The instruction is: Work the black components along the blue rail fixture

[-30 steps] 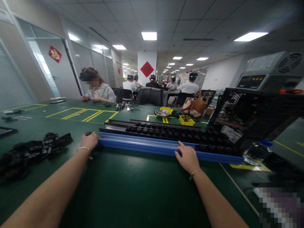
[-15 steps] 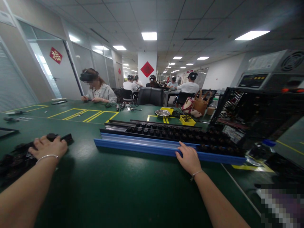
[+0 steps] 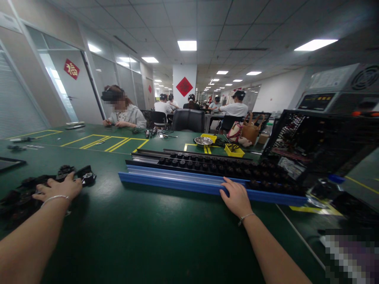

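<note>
Spread over a heap of small black parts (image 3: 26, 191) at the left is my left hand (image 3: 60, 188), its fingers apart. One of these parts, a squarish black piece with a pale metallic inside (image 3: 88, 176), lies just beyond its fingertips. My right hand (image 3: 237, 196) grips the near wall of a long blue rail (image 3: 177, 185), fingers over the edge and thumb on the front side. The rail's channel is bare at its left, while black round-topped parts (image 3: 263, 184) sit in its right end. Behind it lie black rails (image 3: 145, 158) filled with similar parts.
An open computer case (image 3: 319, 146) stands at the right, with a clear blue-capped bottle (image 3: 324, 191) before it. Beyond the rails are a metal bowl (image 3: 203, 141), a yellow tray (image 3: 233, 150) and bags (image 3: 251, 129). A person (image 3: 126, 112) sits across the table.
My left hand has drawn slightly back and down over the heap, uncovering black parts beyond its fingers. My right hand stays on the blue rail.
</note>
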Demonstrator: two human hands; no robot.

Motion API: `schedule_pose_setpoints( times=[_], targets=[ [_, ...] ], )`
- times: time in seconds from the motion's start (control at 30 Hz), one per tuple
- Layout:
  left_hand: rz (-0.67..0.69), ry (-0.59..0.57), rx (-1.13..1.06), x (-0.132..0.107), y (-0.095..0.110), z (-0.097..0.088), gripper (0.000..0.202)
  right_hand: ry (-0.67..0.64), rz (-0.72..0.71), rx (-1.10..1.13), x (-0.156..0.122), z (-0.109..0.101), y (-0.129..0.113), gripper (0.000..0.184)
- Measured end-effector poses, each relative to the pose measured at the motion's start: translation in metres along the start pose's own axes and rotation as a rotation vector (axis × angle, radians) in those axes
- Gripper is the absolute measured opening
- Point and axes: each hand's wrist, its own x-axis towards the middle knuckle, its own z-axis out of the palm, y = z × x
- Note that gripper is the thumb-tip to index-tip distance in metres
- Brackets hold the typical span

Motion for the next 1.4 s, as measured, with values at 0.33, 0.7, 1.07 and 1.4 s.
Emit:
schedule_pose_setpoints(
  times=[0.33, 0.7, 1.07, 1.4],
  targets=[
    [0.217, 0.386, -0.243, -0.031, 0.059, -0.014, 0.054, 0.362, 0.386, -0.166, 0.000, 0.002, 0.017, 0.039],
    [1.136, 0.176, -0.432, -0.220, 0.209, -0.014, 0.044, 0.352, 0.429, -0.127, -0.001, 0.003, 0.027, 0.034],
    [1.220, 0.020, -0.371, -0.315, 0.253, 0.017, 0.041, 0.357, 0.381, -0.059, 0.001, 0.007, 0.032, 0.032],
    [1.259, 0.022, -0.331, -0.314, 0.248, 0.015, 0.031, 0.327, 0.292, -0.002, 0.003, 0.007, 0.022, 0.032]
  ],
)
